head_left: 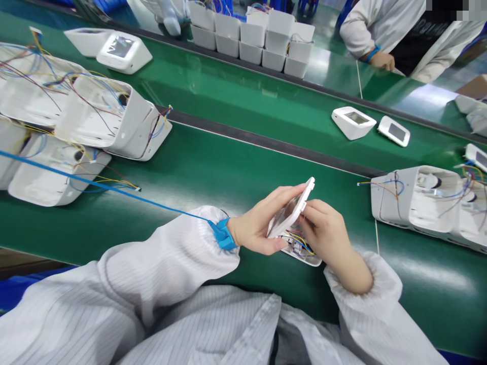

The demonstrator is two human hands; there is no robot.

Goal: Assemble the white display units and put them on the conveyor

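My left hand (262, 223) grips a white front cover (292, 215) by its edges, thumb low and fingers along the top, holding it tilted up. Below it lies a white housing (312, 261) on the green bench, with red, yellow and blue wires (299, 241) showing inside. My right hand (325, 228) is at the cover's inner side, its fingers bent and pressed together near the wires. What those fingertips hold is hidden behind the cover's edge. A blue wrist strap (222, 233) with a cord is on my left wrist.
Open white housings with loose wires (125, 119) stand at the left, more housings (429, 203) at the right. Finished-looking white units with screens (124, 50) (353, 121) rest on the green belt. White bins (253, 38) stand beyond it; a person's hand (382, 61) is across.
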